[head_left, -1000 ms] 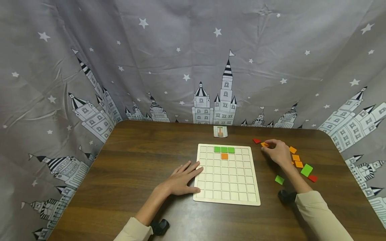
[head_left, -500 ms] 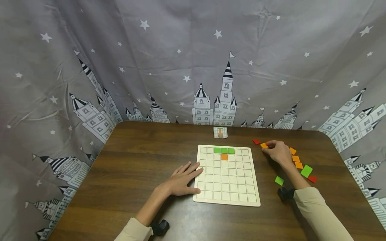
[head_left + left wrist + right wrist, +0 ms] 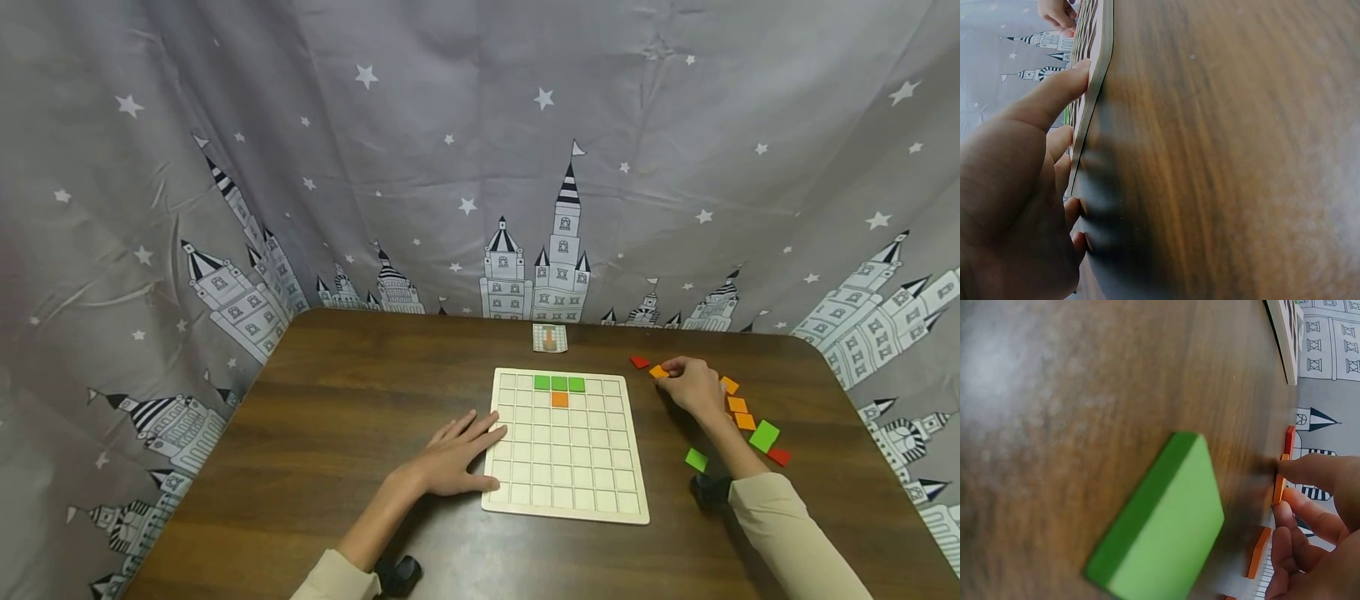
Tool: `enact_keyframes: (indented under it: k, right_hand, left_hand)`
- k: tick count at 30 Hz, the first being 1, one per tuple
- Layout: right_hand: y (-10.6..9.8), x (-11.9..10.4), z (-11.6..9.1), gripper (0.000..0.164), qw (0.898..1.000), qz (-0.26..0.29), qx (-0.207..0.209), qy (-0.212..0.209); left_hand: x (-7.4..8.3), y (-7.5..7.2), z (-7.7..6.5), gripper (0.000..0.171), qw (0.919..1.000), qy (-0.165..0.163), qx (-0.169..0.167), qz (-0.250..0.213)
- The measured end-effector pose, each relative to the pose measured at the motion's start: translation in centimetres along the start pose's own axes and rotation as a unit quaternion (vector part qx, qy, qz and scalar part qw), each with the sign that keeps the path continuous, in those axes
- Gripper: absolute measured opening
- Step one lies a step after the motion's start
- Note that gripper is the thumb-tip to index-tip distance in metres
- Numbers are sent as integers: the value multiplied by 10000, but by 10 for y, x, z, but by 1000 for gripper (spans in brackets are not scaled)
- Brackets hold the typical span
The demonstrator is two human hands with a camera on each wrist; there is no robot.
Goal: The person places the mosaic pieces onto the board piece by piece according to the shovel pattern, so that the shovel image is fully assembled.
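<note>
A pale wooden grid board [image 3: 562,458] lies on the table, with three green tiles [image 3: 559,383] in its top row and one orange tile [image 3: 559,400] below the middle one. My left hand [image 3: 453,461] rests spread at the board's left edge; in the left wrist view its thumb [image 3: 1066,87] reaches onto the rim. To the right of the board, my right hand [image 3: 692,386] pinches another orange tile [image 3: 657,372] low at the tabletop. The right wrist view shows thumb and fingers at that tile's [image 3: 1280,481] edges. A red tile [image 3: 639,362] lies just beyond it.
Several orange tiles [image 3: 737,405], a pair of green tiles [image 3: 764,436] or one larger piece, and a red tile [image 3: 779,457] lie right of my right forearm. A single green tile [image 3: 696,459] is nearer me. A small pattern card [image 3: 550,338] lies behind the board, before a grey curtain [image 3: 420,167].
The head view has tilted up slightly, so everything appears lower. My right hand stays at the same orange tile, and my left hand keeps its place on the board.
</note>
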State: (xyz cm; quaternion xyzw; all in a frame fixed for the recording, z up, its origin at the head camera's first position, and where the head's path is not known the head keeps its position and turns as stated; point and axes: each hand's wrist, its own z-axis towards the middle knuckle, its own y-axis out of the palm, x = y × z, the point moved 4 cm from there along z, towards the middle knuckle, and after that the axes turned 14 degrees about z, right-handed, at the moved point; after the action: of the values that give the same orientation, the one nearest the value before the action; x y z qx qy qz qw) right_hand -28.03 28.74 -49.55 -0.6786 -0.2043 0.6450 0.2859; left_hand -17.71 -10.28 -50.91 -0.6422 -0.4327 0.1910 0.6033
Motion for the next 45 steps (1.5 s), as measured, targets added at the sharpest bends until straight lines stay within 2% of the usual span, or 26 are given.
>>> enact_keyframes:
  k: [10,16,23,29,38,45]
  right_hand:
    - [3,-2,-6,29,9997,57,80,-243]
    - [6,-17,-13,32,9982,303,39,-512]
    - [17,-42,-25,33,9931,675,-276,-919]
    - [30,-58,-35,29,9883,727,-476,-1253]
    - [50,-74,-47,28,9792,952,-934,-1532]
    - [69,-77,-53,23,9697,1092,-1303,-1755]
  left_hand:
    - [1,0,-1,79,10000,12,25,-42]
    - [0,0,-1,79,10000,55,67,-38]
    - [0,1,-1,79,10000,46,48,-64]
    - [1,1,-2,80,9998,81,116,-125]
    - [1,0,-1,79,9999,43,75,-95]
    - [1,-1,0,79,10000,6,56,-50]
